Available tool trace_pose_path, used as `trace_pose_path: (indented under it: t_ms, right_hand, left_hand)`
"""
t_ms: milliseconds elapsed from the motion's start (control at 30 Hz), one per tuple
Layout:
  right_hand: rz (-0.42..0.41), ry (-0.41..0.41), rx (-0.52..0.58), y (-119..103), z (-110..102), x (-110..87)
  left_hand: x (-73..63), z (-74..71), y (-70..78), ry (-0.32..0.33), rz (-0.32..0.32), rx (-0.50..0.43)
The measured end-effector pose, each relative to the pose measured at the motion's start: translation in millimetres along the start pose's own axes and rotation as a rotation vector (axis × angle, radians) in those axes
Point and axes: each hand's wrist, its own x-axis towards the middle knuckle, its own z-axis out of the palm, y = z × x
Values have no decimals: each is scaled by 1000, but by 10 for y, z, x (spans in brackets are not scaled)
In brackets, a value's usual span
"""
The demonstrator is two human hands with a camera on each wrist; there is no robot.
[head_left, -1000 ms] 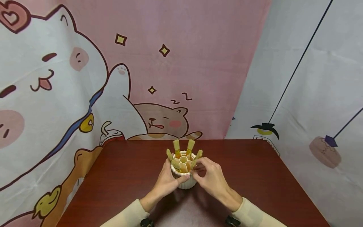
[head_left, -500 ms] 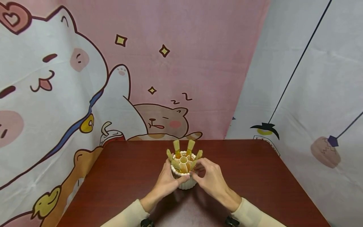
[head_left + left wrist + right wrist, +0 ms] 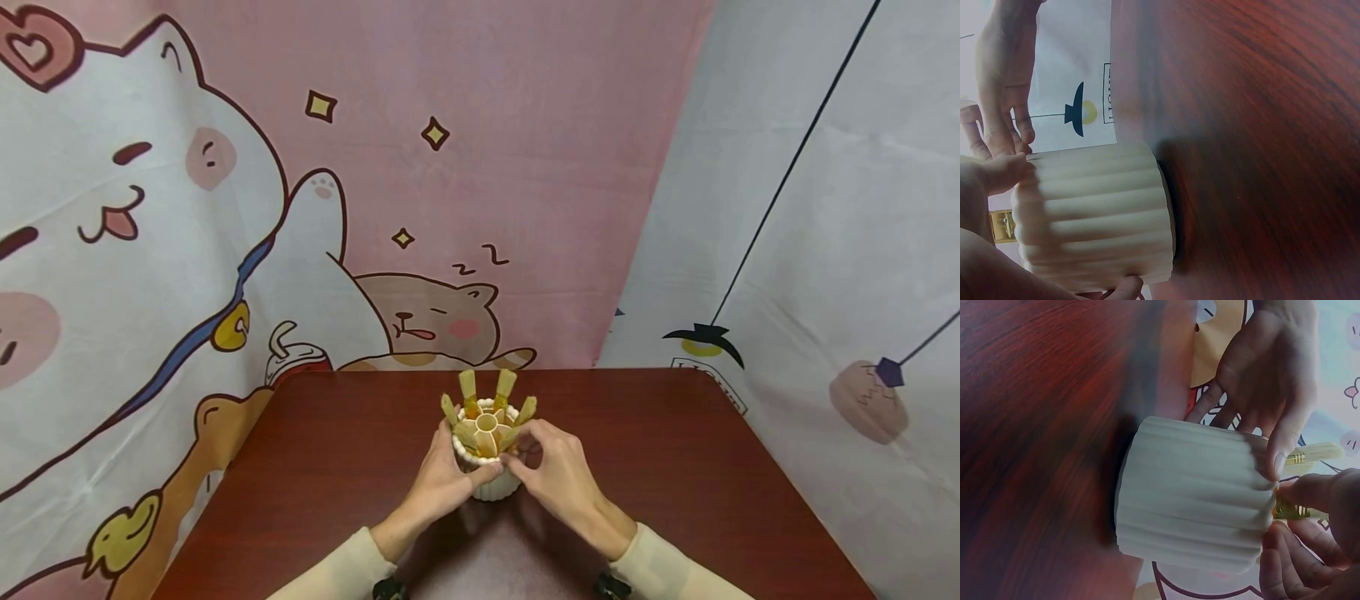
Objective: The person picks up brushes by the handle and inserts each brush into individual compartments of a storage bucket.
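Note:
A white ribbed brush holder (image 3: pixel 495 486) stands upright on the table, with a beaded rim and a divider insert (image 3: pixel 487 423) that has a round middle compartment. Several flat paintbrushes (image 3: pixel 506 384) stand in its outer compartments, pale bristles up and fanned outward. My left hand (image 3: pixel 437 482) grips the holder from the left, thumb on the front of the rim and fingers round its side. My right hand (image 3: pixel 561 477) is at the right of the rim. In the right wrist view its thumb and fingers pinch a paintbrush (image 3: pixel 1302 512) near the metal band. The brush handles are hidden inside the holder.
The dark red-brown wooden table (image 3: pixel 337 467) reaches back to a printed cloth backdrop (image 3: pixel 540 167) with cartoon cats. A white cloth (image 3: pixel 840 208) with hanging-lamp drawings is on the right. Dark wrist cameras (image 3: pixel 389 587) sit below both cream sleeves (image 3: pixel 337 567).

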Motion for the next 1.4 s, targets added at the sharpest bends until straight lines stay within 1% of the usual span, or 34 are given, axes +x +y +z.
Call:
trace_pose_path:
  t_ms: [167,533,733,933,1067,1300,1400]
  right_hand:
    - [-13,3,9,19,-10,-12]
    - [-15,4,29,39,-54,-46]
    - [-7,0,13,57,-90,-70]
    - [-29,5,5,80,-119,-96]
    - [-38,7,-6,95,-126,-111]
    - [-13,1,-6,120,-154,-140]
    - [-17,9,-18,140,-163,-151]
  left_hand:
    - [2,-3,11,1,-3,2]
    - [5,3,30,5,-6,8]
    - [12,2,30,8,-6,-1]
    - [18,0,28,11,-12,-7]
    - [21,-4,18,10,-21,-1]
    - [40,-13,-17,1,-24,-1]
    - [48,-22,-39,-4,-27,3]
